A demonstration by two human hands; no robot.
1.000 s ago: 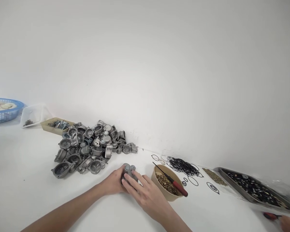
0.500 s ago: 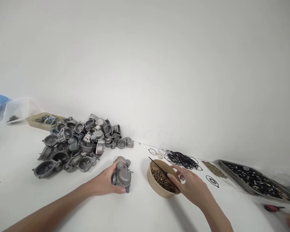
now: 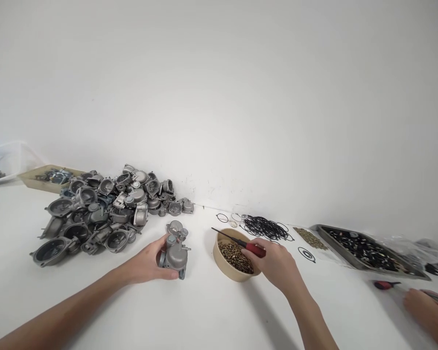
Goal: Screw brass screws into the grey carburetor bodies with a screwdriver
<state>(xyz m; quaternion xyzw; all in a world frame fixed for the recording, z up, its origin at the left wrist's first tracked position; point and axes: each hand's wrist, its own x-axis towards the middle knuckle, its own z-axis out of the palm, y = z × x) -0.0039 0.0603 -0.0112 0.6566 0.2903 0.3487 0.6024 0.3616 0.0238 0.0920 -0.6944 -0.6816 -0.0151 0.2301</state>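
My left hand (image 3: 156, 262) is wrapped round a grey metal carburetor (image 3: 177, 255) standing on the white table, the thumb at its lower front. Directly behind it is a similar grey domed part (image 3: 175, 227). My right hand (image 3: 272, 257) grips a screwdriver (image 3: 255, 249) by its red handle, its dark shaft pointing left across a tan bowl (image 3: 226, 268). Small brass-coloured screws or jets (image 3: 235, 256) fill the bowl. My right fingertips are at the bowl's right side, over these pieces; whether they also pinch one cannot be made out.
Grey carburetor bodies (image 3: 95, 209) are heaped at left, before a yellowish tray (image 3: 36, 181) and a clear bin (image 3: 7, 158). Black rings (image 3: 264, 227), small brass pieces (image 3: 310, 238) and a dark metal tray (image 3: 372, 268) lie right. Another person's hand (image 3: 427, 308) is near a red-handled screwdriver (image 3: 385, 285).
The view has swung slightly right. My right fingers have lifted a little in the bowl and the screwdriver's red handle now shows more. My left hand still holds the carburetor.
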